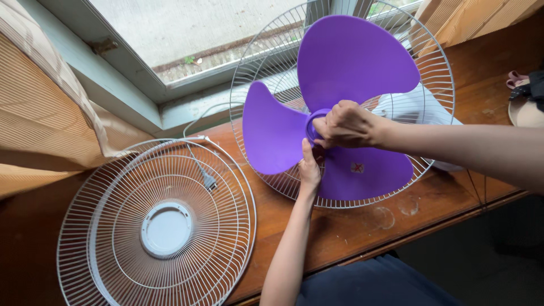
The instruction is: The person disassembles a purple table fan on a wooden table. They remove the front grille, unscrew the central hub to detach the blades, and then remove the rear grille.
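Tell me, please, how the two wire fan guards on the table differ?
The left guard lies flat on the table with nothing on it; the right guard stands upright behind the purple blade. The left guard has a solid round centre plate; the right guard's centre is hidden. Both are pale, round wire grilles.

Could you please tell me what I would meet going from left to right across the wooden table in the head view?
Detached fan grille lying flat → purple fan blade, with the left hand and right hand at its hub → white fan body behind the rear grille → sandal at the right edge.
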